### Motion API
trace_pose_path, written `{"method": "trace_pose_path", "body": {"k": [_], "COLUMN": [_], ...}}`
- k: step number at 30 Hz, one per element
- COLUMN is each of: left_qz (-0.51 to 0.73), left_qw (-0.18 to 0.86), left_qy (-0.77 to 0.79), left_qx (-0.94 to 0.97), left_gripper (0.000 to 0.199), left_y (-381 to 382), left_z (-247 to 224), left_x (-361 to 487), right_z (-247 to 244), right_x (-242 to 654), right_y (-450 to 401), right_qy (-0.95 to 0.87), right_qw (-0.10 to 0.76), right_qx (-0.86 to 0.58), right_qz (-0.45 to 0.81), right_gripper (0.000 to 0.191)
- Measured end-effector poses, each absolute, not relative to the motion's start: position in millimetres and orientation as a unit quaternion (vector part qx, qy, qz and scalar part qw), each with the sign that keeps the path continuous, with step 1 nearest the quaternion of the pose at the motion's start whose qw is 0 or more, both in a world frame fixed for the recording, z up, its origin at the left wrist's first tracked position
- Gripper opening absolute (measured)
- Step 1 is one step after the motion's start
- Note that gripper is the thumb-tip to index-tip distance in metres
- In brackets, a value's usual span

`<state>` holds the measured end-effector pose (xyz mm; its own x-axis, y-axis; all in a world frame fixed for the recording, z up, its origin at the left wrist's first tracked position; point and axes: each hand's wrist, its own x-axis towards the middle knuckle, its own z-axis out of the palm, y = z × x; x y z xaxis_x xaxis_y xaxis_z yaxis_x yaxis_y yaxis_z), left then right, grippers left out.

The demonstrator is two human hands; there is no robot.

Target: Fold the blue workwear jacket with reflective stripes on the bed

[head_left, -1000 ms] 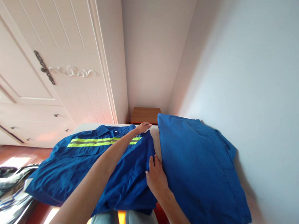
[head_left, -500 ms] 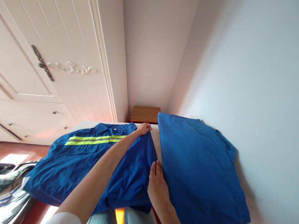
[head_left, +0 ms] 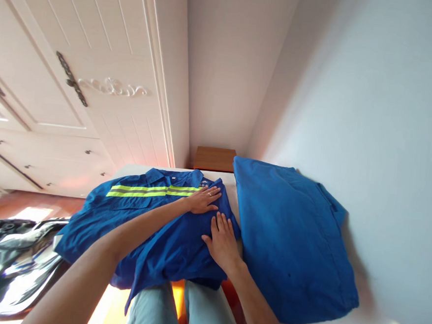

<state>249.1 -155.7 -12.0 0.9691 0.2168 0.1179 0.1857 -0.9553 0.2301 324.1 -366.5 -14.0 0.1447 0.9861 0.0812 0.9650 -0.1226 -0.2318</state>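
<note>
A deep blue cloth work jacket with yellow-and-grey reflective bands across the chest [head_left: 173, 248] lies spread out on a white desk [head_left: 232, 187], its collar near the far edge and its lower part hanging over the near edge, above the wearer's legs in pale grey-blue trousers [head_left: 156, 308]. The left hand [head_left: 204, 200], a ring on one finger, rests open and palm down on the jacket, at the right end of the bands. The right hand [head_left: 223, 241] is open too, fingers spread, lying on the jacket's right part just beside the left hand, nearer the desk's near edge. Neither hand grips anything. A lighter blue folded cloth garment [head_left: 292, 241] covers the desk's right side, next to the pale wall [head_left: 387, 144]. Beyond the far edge stands a brown wooden cabinet [head_left: 215, 158]; a cream panelled wardrobe [head_left: 93, 119] stands to the left.
</note>
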Motion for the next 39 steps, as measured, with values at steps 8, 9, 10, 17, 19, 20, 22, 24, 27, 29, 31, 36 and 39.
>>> {"method": "trace_pose_path", "body": {"k": [8,9,10,17,19,20,22,24,27,29,31,36,39], "left_qz": [0.066,0.071,0.085,0.097,0.078,0.074,0.071,0.071,0.071,0.067,0.06,0.055,0.065], "left_qw": [0.129,0.124,0.117,0.074,0.079,0.081,0.088,0.093,0.098,0.099,0.098,0.099,0.103], "left_qy": [0.103,0.107,0.115,0.184,0.183,0.182,0.182,0.183,0.183,0.184,0.189,0.201,0.203], "left_qx": [0.984,0.984,0.983,0.975,0.977,0.977,0.977,0.976,0.976,0.976,0.975,0.973,0.972], "left_gripper": [0.071,0.072,0.074,0.068,0.068,0.068,0.068,0.068,0.07,0.072,0.073,0.077,0.076], "left_y": [-151.2,-151.6,-152.5,-152.9,-147.8,-144.8,-138.9,-134.3,-129.9,-127.7,-125.1,-118.0,-115.4], "left_z": [-27.0,-25.9,-24.9,-27.5,-29.6,-30.4,-31.4,-31.4,-30.0,-28.6,-27.4,-27.3,-28.7], "left_x": [242.0,241.8,241.3,231.2,225.3,221.9,215.1,209.8,206.7,207.2,208.4,210.8,211.6], "right_z": [-44.5,-48.3,-52.9,-78.8,-75.5,-72.4,-63.8,-52.4,-31.2,-17.5,-7.5,-3.0,-8.4], "right_x": [316.0,311.3,306.4,286.5,288.4,290.9,298.7,309.5,325.7,333.5,338.3,344.4,347.8], "right_y": [-433.4,-443.1,-452.4,-469.6,-457.9,-450.8,-436.4,-422.9,-404.9,-393.9,-383.7,-361.8,-352.2], "right_qy": [-0.626,-0.612,-0.589,-0.44,-0.436,-0.427,-0.403,-0.386,-0.367,-0.323,-0.273,-0.296,-0.301], "right_qw": [0.246,0.285,0.325,0.459,0.481,0.496,0.522,0.52,0.492,0.493,0.508,0.576,0.573], "right_qx": [-0.739,-0.737,-0.739,-0.771,-0.759,-0.751,-0.738,-0.731,-0.728,-0.726,-0.716,-0.672,-0.689], "right_qz": [0.039,0.037,0.032,0.024,0.06,0.084,0.145,0.216,0.305,0.355,0.392,0.359,0.326], "right_gripper": [0.057,0.056,0.055,0.075,0.079,0.081,0.082,0.079,0.07,0.07,0.074,0.084,0.09]}}
